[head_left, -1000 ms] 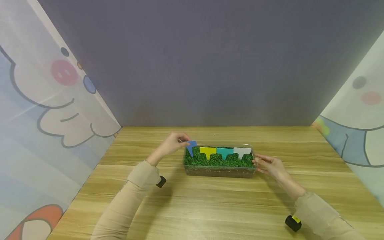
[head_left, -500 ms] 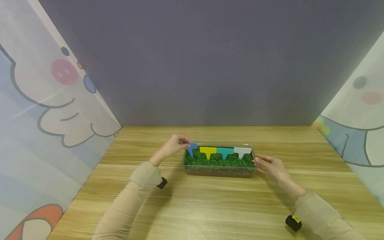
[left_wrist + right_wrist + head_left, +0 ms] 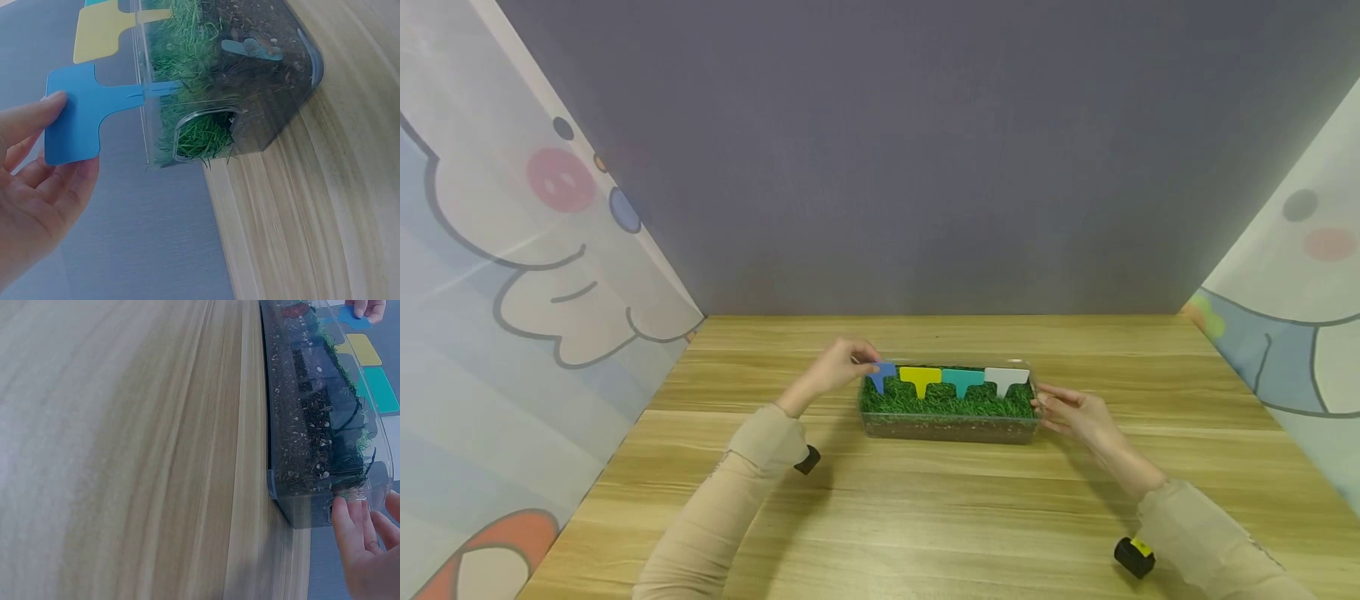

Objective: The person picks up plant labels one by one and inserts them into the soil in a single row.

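A clear plastic planter box [image 3: 951, 429] holds soil under green grass [image 3: 936, 406]. My left hand [image 3: 842, 367] pinches the head of a blue T-shaped plant label [image 3: 75, 115] between thumb and fingers. Its narrow stem reaches down into the grass at the box's left end. Yellow [image 3: 921, 377], teal [image 3: 962, 379] and white plant labels [image 3: 1006, 377] stand in a row to its right. My right hand [image 3: 1078, 417] holds the box's right end, its fingertips by the end wall in the right wrist view and the thumb near the rim.
The box rests on a wood-grain table [image 3: 925, 508]. Behind the table rises a grey panel [image 3: 925, 167]. Cartoon-printed sheets [image 3: 490, 250] flank it on both sides. Black wrist cameras [image 3: 1133, 557] hang below the cuffs.
My left hand has moved slightly down and right, lowering the blue plant label deeper into the grass and straightening it. The right hand and the box have stayed put.
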Motion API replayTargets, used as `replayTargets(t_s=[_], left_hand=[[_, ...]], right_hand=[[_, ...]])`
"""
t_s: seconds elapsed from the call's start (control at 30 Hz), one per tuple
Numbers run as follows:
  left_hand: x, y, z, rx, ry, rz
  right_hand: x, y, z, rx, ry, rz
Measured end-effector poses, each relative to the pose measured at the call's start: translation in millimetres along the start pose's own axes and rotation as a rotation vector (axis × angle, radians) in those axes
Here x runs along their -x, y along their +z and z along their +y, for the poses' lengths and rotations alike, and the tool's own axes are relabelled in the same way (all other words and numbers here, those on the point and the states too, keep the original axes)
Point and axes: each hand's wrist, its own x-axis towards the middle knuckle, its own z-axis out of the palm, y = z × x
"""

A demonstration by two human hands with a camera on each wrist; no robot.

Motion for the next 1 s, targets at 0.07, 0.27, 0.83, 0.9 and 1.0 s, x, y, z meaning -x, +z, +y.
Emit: replayTargets(t_s=[0.07, 0.27, 0.83, 0.9, 1.0], left_hand=[[3.9, -1.8, 10.5, 0.006, 0.006, -0.006], [2.5, 1.2, 5.8, -0.014, 0.021, -0.025], [2.0, 9.2, -3.4, -0.037, 0.011, -0.029], [1.7, 9.2, -3.6, -0.04, 0.009, -0.029], [1.5, 9.1, -3.8, -0.04, 0.011, -0.033]], right_hand=[[0.1, 0.1, -0.1, 0.003, 0.001, 0.0], [-0.2, -0.5, 0.0, -0.003, 0.0, -0.003], [-1.6, -1.9, 2.3, -0.012, -0.008, -0.008], [-0.7, -1.3, 1.2, -0.008, -0.003, -0.008], [1.0, 0.0, -0.9, -0.007, -0.003, -0.008]])
